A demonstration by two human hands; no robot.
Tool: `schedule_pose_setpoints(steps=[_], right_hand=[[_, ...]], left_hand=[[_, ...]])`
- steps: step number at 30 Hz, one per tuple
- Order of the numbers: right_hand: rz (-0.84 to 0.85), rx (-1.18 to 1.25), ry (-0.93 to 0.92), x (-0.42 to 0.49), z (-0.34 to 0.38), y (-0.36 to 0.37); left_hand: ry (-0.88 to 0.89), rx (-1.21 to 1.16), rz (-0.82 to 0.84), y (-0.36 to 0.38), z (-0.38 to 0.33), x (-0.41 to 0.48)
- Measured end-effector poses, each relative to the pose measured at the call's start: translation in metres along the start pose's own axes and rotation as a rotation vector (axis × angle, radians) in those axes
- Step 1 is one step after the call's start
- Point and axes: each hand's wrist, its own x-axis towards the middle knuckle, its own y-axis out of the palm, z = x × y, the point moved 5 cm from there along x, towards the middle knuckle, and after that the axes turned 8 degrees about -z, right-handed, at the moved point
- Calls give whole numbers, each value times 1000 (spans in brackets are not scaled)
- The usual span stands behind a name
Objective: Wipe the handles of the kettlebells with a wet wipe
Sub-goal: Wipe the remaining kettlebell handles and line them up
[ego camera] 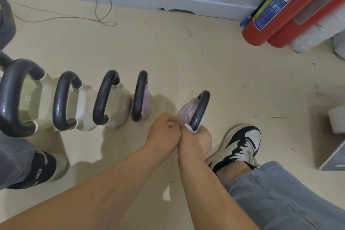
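A pale pink kettlebell point(187, 111) with a smooth, glossy black loop handle point(201, 108) stands on the beige floor point(233, 73), well off its wall edge. The right hand point(196, 141) grips the handle's lower end through a crumpled white wet wipe point(189, 128). The left hand point(164, 131) curls beside it, and I cannot tell what it holds.

I see bright, even light; soft shadows lie on the floor point(186, 52) just beside the row of kettlebells point(104, 99), whose dark handles point(61, 102) carry small glints. Away from that row, the edges bow and soften.

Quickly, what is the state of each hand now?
Left hand: fingers curled; what they pinch cannot be told.
Right hand: holding wet wipe around kettlebell handle.
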Motion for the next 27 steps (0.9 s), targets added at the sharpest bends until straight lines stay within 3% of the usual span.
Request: schedule_pose_setpoints(steps=[9,17,24,26,27], right_hand=[[40,-20,-65,11,17,16],[381,354,323,33,38,18],[299,530,426,14,46,19],[214,589,446,10,50,11],[145,498,385,8,51,5]], left_hand=[[-28,15,-36,-8,0,5],[-20,5,10,1,-6,2],[45,11,46,2,-20,3],[32,-13,49,4,-24,1],[21,-30,45,3,-24,0]])
